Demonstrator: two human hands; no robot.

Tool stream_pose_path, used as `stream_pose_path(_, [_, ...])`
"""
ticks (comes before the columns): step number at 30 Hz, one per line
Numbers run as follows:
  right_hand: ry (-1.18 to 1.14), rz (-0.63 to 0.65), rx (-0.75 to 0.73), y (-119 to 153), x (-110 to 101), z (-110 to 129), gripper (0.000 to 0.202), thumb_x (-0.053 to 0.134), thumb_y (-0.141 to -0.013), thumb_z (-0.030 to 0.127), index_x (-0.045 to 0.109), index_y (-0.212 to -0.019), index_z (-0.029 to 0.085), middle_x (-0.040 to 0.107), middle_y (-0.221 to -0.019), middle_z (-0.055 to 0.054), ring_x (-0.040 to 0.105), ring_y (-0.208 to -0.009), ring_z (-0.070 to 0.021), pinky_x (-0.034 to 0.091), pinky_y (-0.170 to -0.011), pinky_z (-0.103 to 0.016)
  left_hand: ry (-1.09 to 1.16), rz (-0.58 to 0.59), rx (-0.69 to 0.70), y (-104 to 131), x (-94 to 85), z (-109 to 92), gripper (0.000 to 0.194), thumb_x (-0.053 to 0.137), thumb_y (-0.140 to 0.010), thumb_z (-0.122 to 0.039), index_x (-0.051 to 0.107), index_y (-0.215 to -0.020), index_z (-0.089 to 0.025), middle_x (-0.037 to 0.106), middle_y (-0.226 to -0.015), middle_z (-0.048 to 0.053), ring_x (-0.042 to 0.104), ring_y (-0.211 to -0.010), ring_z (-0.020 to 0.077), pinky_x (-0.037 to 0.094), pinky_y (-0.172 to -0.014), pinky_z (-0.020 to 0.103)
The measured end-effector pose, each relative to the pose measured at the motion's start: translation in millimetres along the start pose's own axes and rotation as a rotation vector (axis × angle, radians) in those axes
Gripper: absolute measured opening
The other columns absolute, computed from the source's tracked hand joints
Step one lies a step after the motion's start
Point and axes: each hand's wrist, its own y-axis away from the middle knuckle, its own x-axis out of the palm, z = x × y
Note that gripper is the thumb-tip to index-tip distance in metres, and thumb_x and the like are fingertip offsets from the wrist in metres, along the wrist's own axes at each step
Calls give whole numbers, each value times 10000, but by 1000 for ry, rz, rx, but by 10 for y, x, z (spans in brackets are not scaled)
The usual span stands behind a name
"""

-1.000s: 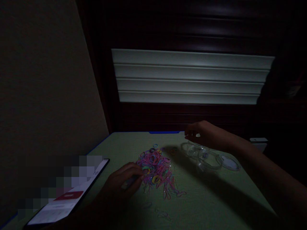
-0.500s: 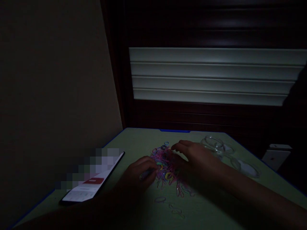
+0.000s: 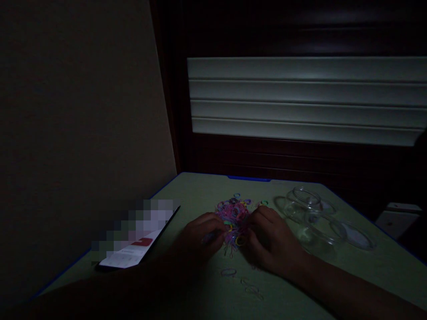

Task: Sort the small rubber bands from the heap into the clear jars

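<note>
A heap of small coloured rubber bands (image 3: 235, 211), mostly pink and purple with some yellow and green, lies in the middle of the light green table (image 3: 200, 189). At its left edge my left hand (image 3: 203, 233) is closed, with a few bluish bands showing between curled fingers and thumb. My right hand (image 3: 271, 238) is bent down over the heap's right side, its fingers and thumb closed on bands there; the fingertips are partly hidden in shadow. Nearer to me, a few loose bands (image 3: 228, 272) lie apart from the heap.
Two clear open jars (image 3: 303, 198) stand at the right, with round clear lids (image 3: 358, 235) beside them. On the left lies a phone (image 3: 130, 255) with a lit screen. A white object (image 3: 395, 222) sits past the right table edge. Wall and slatted panel (image 3: 300, 93) bound the table; light is dim.
My right hand has come down and its fingers have closed at the heap's right side. My left hand stays by the left edge. The view has shifted slightly.
</note>
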Motion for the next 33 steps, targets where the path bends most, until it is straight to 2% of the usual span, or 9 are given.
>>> stream_pose_path(12, [104,28,40,-30,11,-24,95,454,-741,177,506,-821,172,489,-808,-48,426,-781,-185,332,-722,-343,-12,10,13,3,-12,-20,96,471,-790,-143,562,-809,-170,574,-815,13,534,-781,113,431,-721,236])
stream_pose_path(19, [110,70,61,-34,24,-28,157,469,-763,229,525,-903,185,505,-838,-47,441,-806,-192,333,-748,-361,-4,15,10,-3,-7,-15,91,481,-789,-139,564,-810,-171,574,-815,12,534,-779,108,427,-717,230])
stream_pose_path(24, [72,80,62,-38,8,-26,144,434,-806,249,533,-893,191,518,-853,-48,453,-816,-185,343,-753,-355,-7,15,3,-15,-21,-49,99,484,-775,-119,569,-790,-167,577,-807,17,536,-773,113,430,-711,236])
stream_pose_path(29, [40,71,50,-39,8,-38,166,386,-832,207,524,-922,189,530,-925,-51,455,-877,-181,333,-811,-358,4,23,8,-15,-26,-46,95,485,-781,-123,566,-799,-169,575,-810,13,535,-777,109,427,-716,230])
stream_pose_path(33, [49,112,72,-29,3,-56,177,423,-797,172,512,-950,170,538,-887,-57,459,-856,-185,347,-798,-353,6,16,19,-4,-16,-17,103,483,-785,-120,564,-814,-177,572,-815,7,534,-773,101,426,-708,217])
